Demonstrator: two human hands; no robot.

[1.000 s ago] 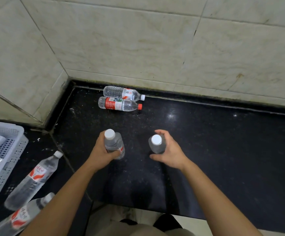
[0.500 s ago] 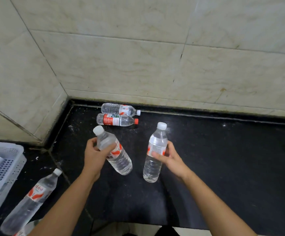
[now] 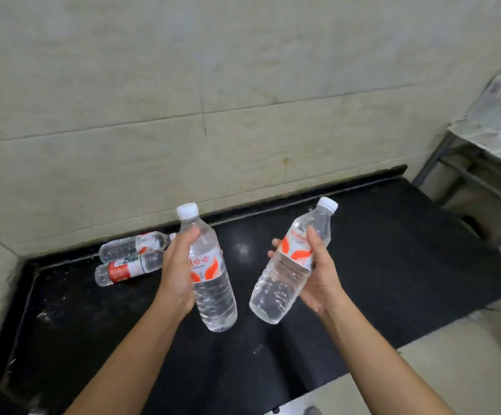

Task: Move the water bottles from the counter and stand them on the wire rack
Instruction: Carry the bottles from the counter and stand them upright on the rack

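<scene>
Head view shows the left hand [image 3: 180, 274] wrapped round the label band of the first bottle [image 3: 213, 298], thumb high near the neck. The right hand [image 3: 318, 277] grips the second bottle [image 3: 276, 286] from its right side. Both bottles are now held clear of the black counter [image 3: 393, 265], whereas a second ago they sat low over it under the hands. The first bottle is near upright, cap at 12 o'clock; the second bottle leans, cap toward 1 o'clock. The view has swung rightward: the white basket and loose bottles formerly at 8 o'clock are out of frame. The wire rack [image 3: 483, 145] has come in at 2 o'clock, blurred, with what appear to be bottles already on it. Two lying bottles [image 3: 123, 259] remain on their sides at 9 o'clock of the hands, close to the tiled wall [image 3: 243, 85]. Assessment: pickup is complete and the carry toward the rack is under way. Placement has not begun, and at least two bottles are left to fetch.
</scene>
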